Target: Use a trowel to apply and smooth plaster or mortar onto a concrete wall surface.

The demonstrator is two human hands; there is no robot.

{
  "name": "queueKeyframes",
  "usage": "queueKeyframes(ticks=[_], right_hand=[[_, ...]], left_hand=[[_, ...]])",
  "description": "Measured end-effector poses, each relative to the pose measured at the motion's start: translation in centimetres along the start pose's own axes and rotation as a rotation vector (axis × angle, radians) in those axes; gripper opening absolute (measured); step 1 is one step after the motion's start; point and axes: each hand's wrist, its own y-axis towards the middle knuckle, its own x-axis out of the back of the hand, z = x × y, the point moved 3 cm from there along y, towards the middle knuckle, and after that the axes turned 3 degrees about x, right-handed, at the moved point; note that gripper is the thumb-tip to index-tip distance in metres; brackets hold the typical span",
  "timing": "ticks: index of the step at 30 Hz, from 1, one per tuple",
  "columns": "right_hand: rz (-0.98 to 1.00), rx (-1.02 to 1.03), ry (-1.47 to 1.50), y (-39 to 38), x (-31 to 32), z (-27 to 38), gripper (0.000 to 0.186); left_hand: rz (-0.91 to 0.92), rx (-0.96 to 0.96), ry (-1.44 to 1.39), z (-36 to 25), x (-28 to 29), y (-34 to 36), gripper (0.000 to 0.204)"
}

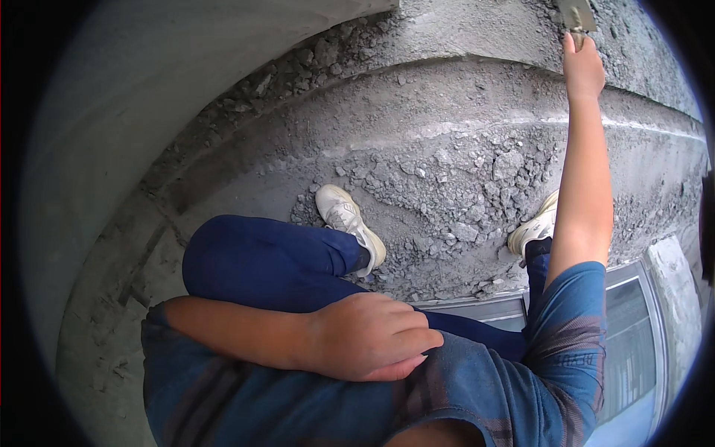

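Trowel (577, 13) gripped by its handle in right hand (582, 68), blade against rubble-strewn concrete ledge (447, 141); left hand (369, 335) loosely curled, empty, resting on blue-trousered knee (261, 261).

Grey rubble (454, 194) strewn over concrete ledge (246, 149); white shoes (348, 220) among it; window frame (633, 350) lower right.

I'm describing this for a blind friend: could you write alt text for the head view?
Seen from above, a crouching person's right hand reaches out, holding a flat scraper-like tool over rubble-strewn concrete. The left hand rests on a blue-trousered knee, above white sneakers.
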Motion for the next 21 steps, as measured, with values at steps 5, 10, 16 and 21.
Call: queueKeyframes(ticks=[5,10,16,21], right_hand=[[0.166,0.122,0.447,-11.2,-3.3,7.2,0.039],[0.480,0.445,0.128,-14.3,-7.4,8.6,0.034],[0.240,0.100,0.029,-1.4,-4.2,0.6,0.037],[0.208,0.112,0.334,-8.1,-3.6,5.5,0.047]], left_hand=[[-0.001,-0.017,0.030,-0.3,0.0,-0.5,0.026],[-0.005,-0.002,0.023,-0.1,-0.5,-0.5,0.025],[-0.053,-0.014,0.006,-0.3,-1.0,-0.7,0.024],[-0.031,-0.022,0.071,-1.0,-0.6,-0.2,0.024]])
